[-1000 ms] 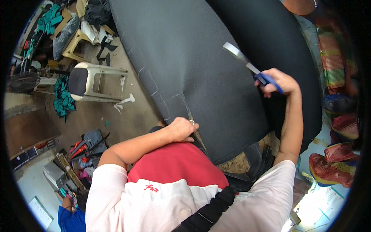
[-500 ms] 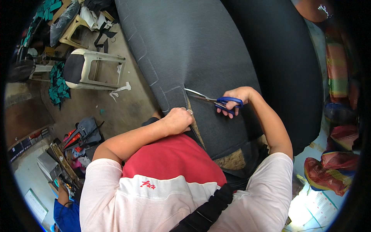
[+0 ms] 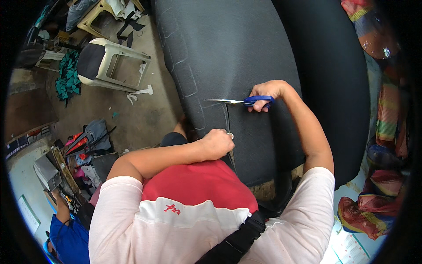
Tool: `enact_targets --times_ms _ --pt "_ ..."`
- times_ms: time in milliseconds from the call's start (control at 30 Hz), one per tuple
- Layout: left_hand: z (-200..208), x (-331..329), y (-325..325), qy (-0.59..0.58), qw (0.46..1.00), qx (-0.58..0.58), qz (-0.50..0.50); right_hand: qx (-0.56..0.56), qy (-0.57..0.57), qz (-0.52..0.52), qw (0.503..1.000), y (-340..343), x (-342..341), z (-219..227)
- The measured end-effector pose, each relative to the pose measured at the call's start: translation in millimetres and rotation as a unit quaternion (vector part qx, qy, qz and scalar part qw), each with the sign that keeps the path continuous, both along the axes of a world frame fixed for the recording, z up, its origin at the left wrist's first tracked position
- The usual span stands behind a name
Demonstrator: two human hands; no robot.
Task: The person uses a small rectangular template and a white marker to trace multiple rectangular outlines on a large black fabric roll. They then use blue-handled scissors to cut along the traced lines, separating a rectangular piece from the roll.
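Note:
Dark grey fabric (image 3: 246, 57) covers a wide surface in front of me, with pale chalk outlines along its left side. A slit runs up through it from near my body. My right hand (image 3: 266, 97) is closed round the blue handles of a pair of scissors (image 3: 258, 101). Its blades point left across the top end of the slit and look nearly together. Lower down, my left hand (image 3: 217, 144) wears a ring and is closed, gripping the fabric beside the slit. What its fingertips pinch is hidden beneath the hand.
Black smooth material (image 3: 332, 88) bulges along the right. A pale stool (image 3: 103, 66) with a dark seat stands left, near teal scraps (image 3: 68, 75) on the floor. A person in blue (image 3: 68, 233) is at lower left. Reddish mesh sacks (image 3: 365, 215) lie at right.
The scissor blades, apart before, have come nearly together and now lie more level. The gap in the slit has narrowed. My view has shifted a little, with both hands still holding on.

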State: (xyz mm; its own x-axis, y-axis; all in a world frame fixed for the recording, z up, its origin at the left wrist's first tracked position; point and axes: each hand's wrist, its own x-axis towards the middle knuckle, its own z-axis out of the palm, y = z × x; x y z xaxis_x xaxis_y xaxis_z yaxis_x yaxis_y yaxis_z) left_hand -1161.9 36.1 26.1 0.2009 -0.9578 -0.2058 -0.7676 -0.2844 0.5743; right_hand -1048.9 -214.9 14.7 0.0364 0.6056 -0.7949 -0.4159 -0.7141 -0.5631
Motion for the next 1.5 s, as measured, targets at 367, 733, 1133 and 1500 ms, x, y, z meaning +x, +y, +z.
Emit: enact_targets --times_ms 367,733,1133,1500 --pt "-6 -2 5 0.007 1.0 -0.02 -0.001 -0.034 0.025 -0.033 0.999 -7 -2 -4" --pt "-7 -4 5 0.021 1.0 -0.014 0.008 -0.133 -0.127 0.078 0.98 16 22 34" --pt "-1 -4 26 0.057 0.998 -0.038 0.006 -0.127 -0.127 0.045 0.983 30 14 36" --pt "-18 18 57 0.16 0.823 -0.206 0.505 0.012 0.037 -0.304 0.952 83 -147 11"
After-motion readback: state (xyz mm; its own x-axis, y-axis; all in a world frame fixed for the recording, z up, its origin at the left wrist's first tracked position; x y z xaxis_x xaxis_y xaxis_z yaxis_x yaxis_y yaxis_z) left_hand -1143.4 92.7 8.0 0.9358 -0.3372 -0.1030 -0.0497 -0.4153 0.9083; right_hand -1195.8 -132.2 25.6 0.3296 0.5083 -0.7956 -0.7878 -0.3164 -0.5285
